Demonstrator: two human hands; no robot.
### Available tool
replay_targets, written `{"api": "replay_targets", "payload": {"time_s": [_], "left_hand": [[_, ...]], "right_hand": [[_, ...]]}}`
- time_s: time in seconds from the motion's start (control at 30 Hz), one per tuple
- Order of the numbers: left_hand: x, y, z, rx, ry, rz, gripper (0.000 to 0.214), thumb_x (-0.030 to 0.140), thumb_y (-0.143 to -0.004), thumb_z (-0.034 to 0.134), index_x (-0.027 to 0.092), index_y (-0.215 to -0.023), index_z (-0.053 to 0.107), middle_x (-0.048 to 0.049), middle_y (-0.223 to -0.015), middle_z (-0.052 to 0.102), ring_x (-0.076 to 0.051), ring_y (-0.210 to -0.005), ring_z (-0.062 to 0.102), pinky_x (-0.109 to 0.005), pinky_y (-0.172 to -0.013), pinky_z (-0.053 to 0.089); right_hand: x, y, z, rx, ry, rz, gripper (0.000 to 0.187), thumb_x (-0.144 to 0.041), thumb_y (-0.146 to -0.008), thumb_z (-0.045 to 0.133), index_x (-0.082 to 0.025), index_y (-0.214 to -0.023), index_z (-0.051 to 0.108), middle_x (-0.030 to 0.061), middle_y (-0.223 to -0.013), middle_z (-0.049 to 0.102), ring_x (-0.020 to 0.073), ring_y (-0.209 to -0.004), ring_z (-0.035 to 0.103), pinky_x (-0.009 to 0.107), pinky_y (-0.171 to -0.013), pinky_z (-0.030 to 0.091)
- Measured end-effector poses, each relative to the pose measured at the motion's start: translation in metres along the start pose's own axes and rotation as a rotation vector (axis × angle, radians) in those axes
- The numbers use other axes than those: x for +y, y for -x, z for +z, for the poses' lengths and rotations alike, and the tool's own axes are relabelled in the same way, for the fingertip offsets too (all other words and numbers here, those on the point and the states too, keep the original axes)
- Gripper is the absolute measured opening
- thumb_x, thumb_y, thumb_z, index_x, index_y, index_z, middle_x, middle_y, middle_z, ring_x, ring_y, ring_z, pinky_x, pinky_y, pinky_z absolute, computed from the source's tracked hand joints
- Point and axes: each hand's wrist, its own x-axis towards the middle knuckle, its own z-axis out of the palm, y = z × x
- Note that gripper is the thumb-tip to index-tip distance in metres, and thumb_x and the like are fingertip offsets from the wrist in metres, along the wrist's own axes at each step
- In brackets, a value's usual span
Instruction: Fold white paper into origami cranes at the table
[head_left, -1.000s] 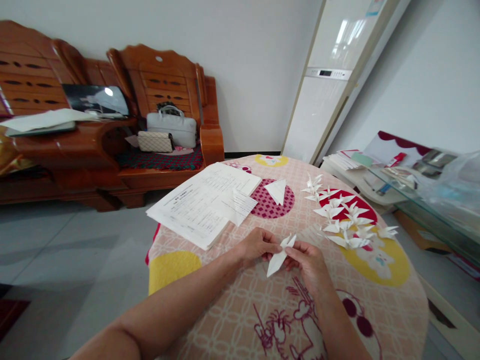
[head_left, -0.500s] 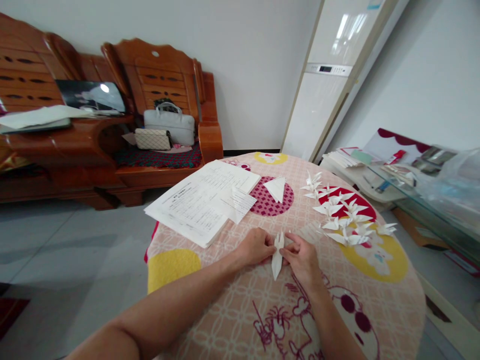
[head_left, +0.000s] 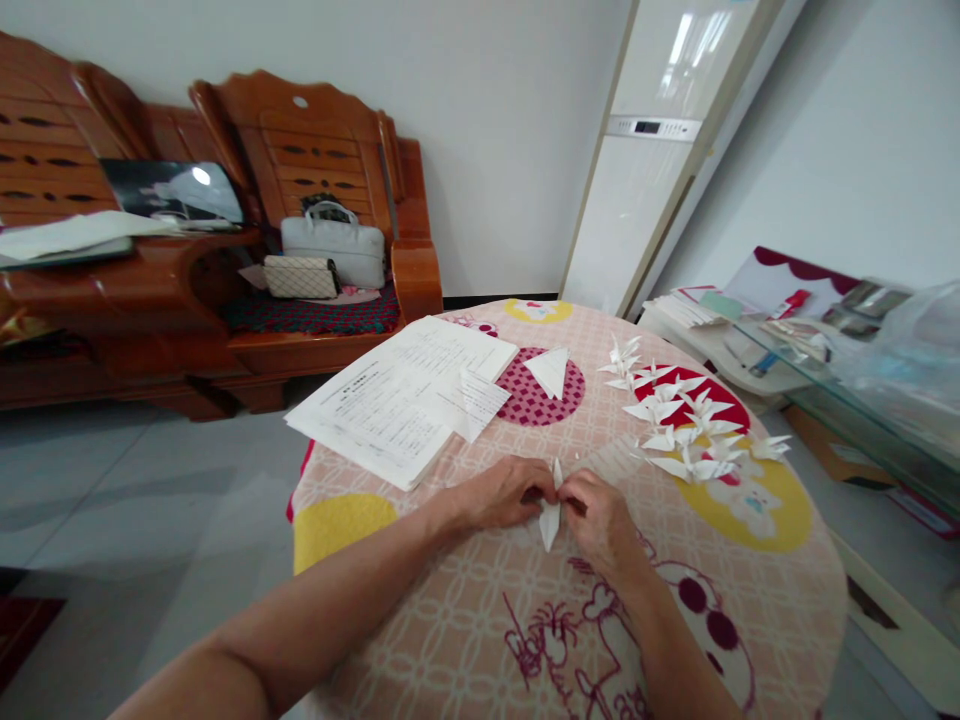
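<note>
My left hand (head_left: 504, 492) and my right hand (head_left: 598, 512) meet over the round table (head_left: 420, 640), both pinched on a narrow folded piece of white paper (head_left: 550, 520). The paper stands almost upright between the fingertips, its lower point hanging toward the patterned cloth. Several finished white paper cranes (head_left: 679, 425) lie to the right of my hands. A folded white triangle of paper (head_left: 550, 370) rests on a red checked circle beyond them.
A stack of printed sheets (head_left: 397, 400) lies at the table's left edge. Behind stands a wooden bench (head_left: 225, 290) with a white bag (head_left: 334, 250). A tall white air conditioner (head_left: 645, 170) stands at the back, and a cluttered glass shelf (head_left: 825, 370) to the right.
The folded paper has turned from slanted to nearly upright and narrower. Both hands have closed in on it and pressed together.
</note>
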Motion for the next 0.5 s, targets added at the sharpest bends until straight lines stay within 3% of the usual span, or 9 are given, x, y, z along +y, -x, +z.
{"api": "replay_targets", "payload": {"time_s": [0.13, 0.33, 0.5], "left_hand": [[0.002, 0.006, -0.009, -0.046, -0.042, 0.007, 0.031, 0.011, -0.071, 0.067, 0.015, -0.102, 0.062, -0.0046, -0.094, 0.061, -0.016, -0.084, 0.056, -0.023, -0.074, 0.042], [0.004, 0.006, -0.007, -0.070, -0.072, 0.028, 0.029, 0.020, -0.073, 0.073, 0.015, -0.098, 0.061, -0.0052, -0.096, 0.059, -0.017, -0.088, 0.055, -0.024, -0.075, 0.041], [0.002, 0.006, -0.006, -0.063, -0.078, 0.028, 0.030, 0.021, -0.072, 0.074, 0.015, -0.097, 0.060, -0.0044, -0.095, 0.059, -0.016, -0.087, 0.054, -0.025, -0.075, 0.040]], "right_hand": [[-0.001, 0.000, -0.007, -0.096, -0.053, -0.007, 0.033, 0.003, -0.066, 0.046, -0.018, -0.081, 0.066, 0.0044, -0.084, 0.060, 0.0169, -0.079, 0.059, 0.026, -0.070, 0.045], [-0.001, 0.001, -0.013, -0.209, -0.081, 0.018, 0.031, 0.003, -0.068, 0.054, -0.018, -0.085, 0.068, 0.0055, -0.092, 0.060, 0.0187, -0.087, 0.059, 0.029, -0.077, 0.047], [0.001, 0.002, -0.014, -0.227, -0.090, 0.008, 0.031, 0.001, -0.071, 0.057, -0.019, -0.089, 0.071, 0.0055, -0.094, 0.061, 0.0183, -0.088, 0.059, 0.029, -0.078, 0.047]]}}
